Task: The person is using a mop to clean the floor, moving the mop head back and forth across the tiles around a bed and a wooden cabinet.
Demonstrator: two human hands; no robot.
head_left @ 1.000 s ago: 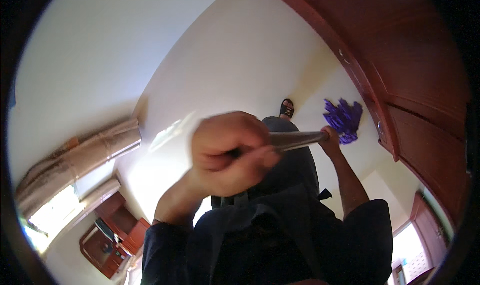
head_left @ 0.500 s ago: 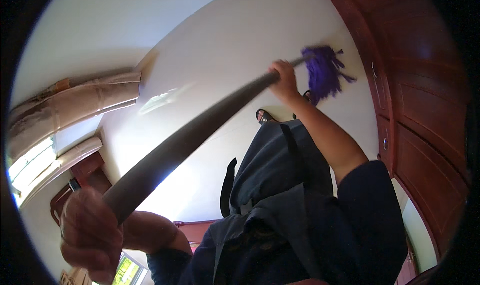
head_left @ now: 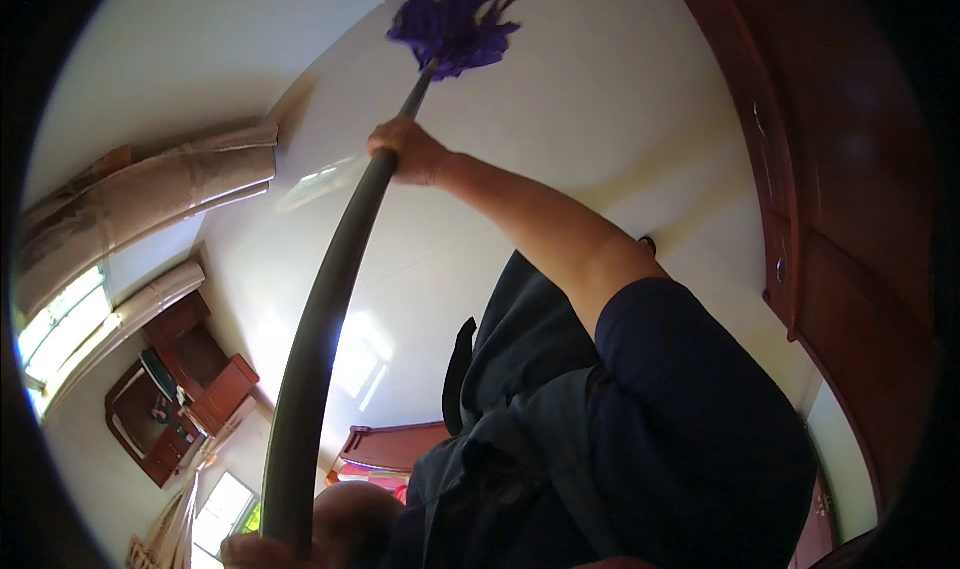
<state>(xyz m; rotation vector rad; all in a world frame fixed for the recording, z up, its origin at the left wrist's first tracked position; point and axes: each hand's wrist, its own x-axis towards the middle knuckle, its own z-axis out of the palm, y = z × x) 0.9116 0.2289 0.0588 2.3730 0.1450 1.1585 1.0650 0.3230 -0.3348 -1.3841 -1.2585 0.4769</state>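
Your 2 hands are clamped, well apart, on the mop handle [head_left: 322, 349]: right hand [head_left: 408, 149] near the purple mop head [head_left: 455, 29], left hand [head_left: 265, 552] low in view. The mop head overlies pale floor [head_left: 580, 99].

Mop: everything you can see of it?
The mop has a long, dark-grey handle, metal or plastic unclear, and a purple head of cloth-like strands. It slants away, strands splayed, apparently on the pale floor. The right hand grips the handle nearer the head; the left hand holds the near end, partly out of frame.
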